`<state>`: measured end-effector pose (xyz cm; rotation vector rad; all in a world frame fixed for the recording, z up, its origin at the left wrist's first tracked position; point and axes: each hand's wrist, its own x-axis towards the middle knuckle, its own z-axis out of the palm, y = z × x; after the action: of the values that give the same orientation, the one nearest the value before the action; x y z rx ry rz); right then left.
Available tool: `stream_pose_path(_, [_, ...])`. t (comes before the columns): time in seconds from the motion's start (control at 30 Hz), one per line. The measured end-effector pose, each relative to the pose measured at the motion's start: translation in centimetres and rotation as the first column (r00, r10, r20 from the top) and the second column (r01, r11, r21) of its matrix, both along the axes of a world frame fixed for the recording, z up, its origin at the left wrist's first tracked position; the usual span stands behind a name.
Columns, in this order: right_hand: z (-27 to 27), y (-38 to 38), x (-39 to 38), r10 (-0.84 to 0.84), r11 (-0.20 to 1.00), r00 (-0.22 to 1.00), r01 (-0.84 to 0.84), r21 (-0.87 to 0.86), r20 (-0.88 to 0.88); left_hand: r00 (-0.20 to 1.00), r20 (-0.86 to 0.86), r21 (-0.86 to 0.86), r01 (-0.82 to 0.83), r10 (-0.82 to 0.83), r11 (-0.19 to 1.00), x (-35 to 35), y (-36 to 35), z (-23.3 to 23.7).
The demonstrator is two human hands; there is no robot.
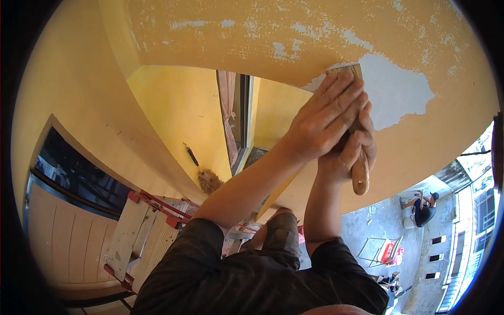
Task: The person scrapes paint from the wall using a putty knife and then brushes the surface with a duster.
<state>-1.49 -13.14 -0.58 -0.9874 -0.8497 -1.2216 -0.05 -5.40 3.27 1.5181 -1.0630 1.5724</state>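
Find any lettering on the red object (388, 252) on the grey floor (352, 226) too small to read. See only part of a wooden-handled tool (360, 176): middle covered by fingers, handle end exposed below, broad end just showing above. From its outline, looks like a scraper or a wide brush; can't tell which from this view. Note thumb of left hand (323, 123) hard to make out.

Right hand (350, 154): closed around the handle, fingers curled. Left hand: outstretched rather than curled, fingers straight and close together, laid over the tool's broad end and overlapping the right hand. Place the tool up against the yellow painted surface (236, 47), at the left edge of a bare pale patch (394, 92) with a ragged outline. Note smaller pale flecks farther along the same paint.

To the left and lower: a pink curtain (227, 94) beside a window frame, a fluffy brown duster-like thing (210, 181) with a dark handle, wooden planks (152, 241) with red metal parts. Far right, down on the floor: a person (424, 211) in dark clothes and a cap, beside a pale bucket (409, 222).
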Motion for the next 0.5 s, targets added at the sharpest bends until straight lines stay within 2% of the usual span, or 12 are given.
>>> stream_pose_path(0.03, [-0.1,0.1,0.3,-0.003,1.0,1.0,0.003,0.003,-0.001,1.0,-0.001,0.003,0.003,-0.003,1.0,0.2,0.0,0.0])
stream_pose_path(0.1, [-0.3,0.1,0.8,0.14,0.989,0.989,-0.142,0.043,0.046,0.998,0.032,0.023,-0.047,0.046,0.999,0.7,-0.1,-0.1])
stream_pose_path(0.23, [-0.5,0.9,0.5,0.175,0.982,0.985,-0.175,0.073,0.007,0.996,0.069,0.043,-0.054,0.051,0.998,1.3,0.2,-0.3])
stream_pose_path(0.3, [-0.6,0.8,1.2,0.152,0.981,0.987,-0.157,0.112,0.054,0.993,0.094,0.11,-0.08,0.07,0.991,1.4,0.8,0.2])
stream_pose_path(0.5, [-0.4,1.2,1.0,0.195,0.973,0.98,-0.199,0.115,0.038,0.995,0.082,0.125,-0.069,0.059,0.99,1.1,1.3,0.5])
